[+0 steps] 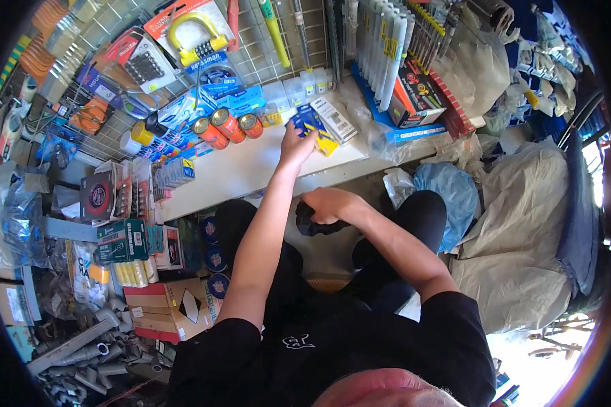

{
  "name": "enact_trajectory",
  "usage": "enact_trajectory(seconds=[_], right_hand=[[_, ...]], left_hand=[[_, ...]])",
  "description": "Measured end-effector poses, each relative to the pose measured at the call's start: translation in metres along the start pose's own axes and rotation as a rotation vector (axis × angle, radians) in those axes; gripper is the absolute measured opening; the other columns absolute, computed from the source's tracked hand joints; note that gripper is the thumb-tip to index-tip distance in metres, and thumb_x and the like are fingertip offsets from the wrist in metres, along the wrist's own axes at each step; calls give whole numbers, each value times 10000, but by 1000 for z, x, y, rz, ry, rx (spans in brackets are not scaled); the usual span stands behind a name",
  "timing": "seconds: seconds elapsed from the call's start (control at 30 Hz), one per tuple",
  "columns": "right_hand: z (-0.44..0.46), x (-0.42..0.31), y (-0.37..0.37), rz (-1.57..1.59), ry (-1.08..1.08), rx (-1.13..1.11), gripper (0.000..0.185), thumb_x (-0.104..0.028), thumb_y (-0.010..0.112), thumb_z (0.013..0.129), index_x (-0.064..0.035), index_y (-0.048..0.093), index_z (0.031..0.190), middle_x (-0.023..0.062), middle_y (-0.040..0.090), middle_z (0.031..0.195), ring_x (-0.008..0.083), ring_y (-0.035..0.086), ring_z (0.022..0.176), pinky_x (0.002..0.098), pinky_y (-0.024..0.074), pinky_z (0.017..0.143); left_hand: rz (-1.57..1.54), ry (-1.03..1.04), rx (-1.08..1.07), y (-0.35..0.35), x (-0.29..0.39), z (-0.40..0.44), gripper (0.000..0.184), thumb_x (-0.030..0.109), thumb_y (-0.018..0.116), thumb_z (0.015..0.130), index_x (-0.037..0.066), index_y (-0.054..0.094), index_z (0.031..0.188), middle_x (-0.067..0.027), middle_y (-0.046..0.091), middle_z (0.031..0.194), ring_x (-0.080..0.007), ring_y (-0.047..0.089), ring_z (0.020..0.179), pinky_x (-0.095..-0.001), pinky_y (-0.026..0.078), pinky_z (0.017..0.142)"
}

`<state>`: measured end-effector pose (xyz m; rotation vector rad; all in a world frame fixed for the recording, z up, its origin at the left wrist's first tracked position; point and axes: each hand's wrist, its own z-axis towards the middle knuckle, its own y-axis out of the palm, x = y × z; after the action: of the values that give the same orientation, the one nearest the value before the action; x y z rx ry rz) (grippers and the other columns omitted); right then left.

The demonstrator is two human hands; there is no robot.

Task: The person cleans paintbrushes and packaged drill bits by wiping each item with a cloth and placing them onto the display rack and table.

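Observation:
My left hand (299, 144) reaches onto the white shelf (265, 166), its fingers closed at a blue and yellow packet (326, 143) lying there. Right beside that packet lies a white blister pack (335, 119) with dark markings. Lower down, between my knees, my right hand (332, 205) is closed around a black, soft-looking thing (309, 218); its exact kind is not clear. Left of my left hand stand several orange-red cans (225, 125) with dark lids.
Behind the shelf rises a wire grid (251, 57) hung with packaged goods, including a yellow shackle lock (195, 37). Boxed drill goods (417, 95) stand on the right. Grey pipe fittings (88, 353) and a cardboard box (173, 308) crowd the lower left. Brown sheeting (516, 237) covers things at right.

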<state>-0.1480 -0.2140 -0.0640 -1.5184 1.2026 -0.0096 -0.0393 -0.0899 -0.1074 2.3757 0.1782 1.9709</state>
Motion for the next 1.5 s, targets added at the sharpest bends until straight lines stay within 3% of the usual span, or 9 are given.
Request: enact_trajectory(seconds=[0.1,0.27,0.43,0.53,0.6,0.73,0.87,1.03,1.5], right_hand=[[-9,6,-14,72,96,-3,419,-154,732,825,0,604,1193,254,729,991,428,701,1001,494,547,849],[-20,8,-46,407,-144,692,572,-112,719,821,14,559,1355,204,715,1042,323,708,974,405,555,869],[-46,-41,-87,1332,-319,471,753,-95,665,884,-46,373,1577,74,645,1137,129,594,891,283,517,754],[-57,-65,-121,953,-368,323,775,-85,677,924,-75,330,1617,141,579,1401,191,600,1184,339,518,974],[-77,-109,-157,219,-301,652,560,-107,731,920,-31,566,1449,164,727,1156,217,719,949,359,596,827],[-66,-184,-247,-25,-423,1146,307,-143,725,925,13,676,1185,145,754,962,227,750,891,370,586,752],[13,-205,-379,-319,-378,1353,536,-379,764,873,50,632,1167,219,749,936,326,763,879,433,599,786],[85,-229,-445,-278,136,1415,1049,-642,771,769,102,377,1394,256,716,1154,389,722,1086,452,584,923],[109,-244,-464,-315,306,1430,1009,-623,809,746,34,442,1418,173,721,1218,326,715,1135,427,569,956]], left_hand=[[685,386,179,-22,-11,-18,712,299,772,915,-10,469,1481,-211,630,1374,-315,621,1261,-426,491,1066],[158,112,-277,-31,41,-98,650,557,592,1022,66,553,1447,-89,634,1355,-191,615,1217,-358,497,1035],[-614,-142,-282,-28,59,-126,557,548,517,1031,119,579,1379,-83,679,1279,-240,675,1134,-499,573,898],[-762,-52,-218,-30,81,-132,469,494,492,1018,109,650,1236,-71,733,1066,-229,699,920,-432,553,663],[-872,-60,-114,-39,82,-131,455,482,495,1014,99,666,1189,-69,729,1002,-220,691,878,-402,524,606],[-924,-5,-92,-51,83,-129,446,477,505,1007,89,669,1153,-75,723,945,-235,680,762,-390,501,556],[-948,-38,-105,-52,91,-141,434,468,517,1006,92,664,1164,-76,725,942,-237,681,745,-386,496,545],[-911,75,-205,-61,87,-141,409,411,558,1018,92,567,1275,-92,731,1010,-229,736,778,-388,616,592],[-904,60,-155,-74,93,-154,441,471,550,998,102,660,1213,-76,747,982,-249,713,765,-387,552,580]])
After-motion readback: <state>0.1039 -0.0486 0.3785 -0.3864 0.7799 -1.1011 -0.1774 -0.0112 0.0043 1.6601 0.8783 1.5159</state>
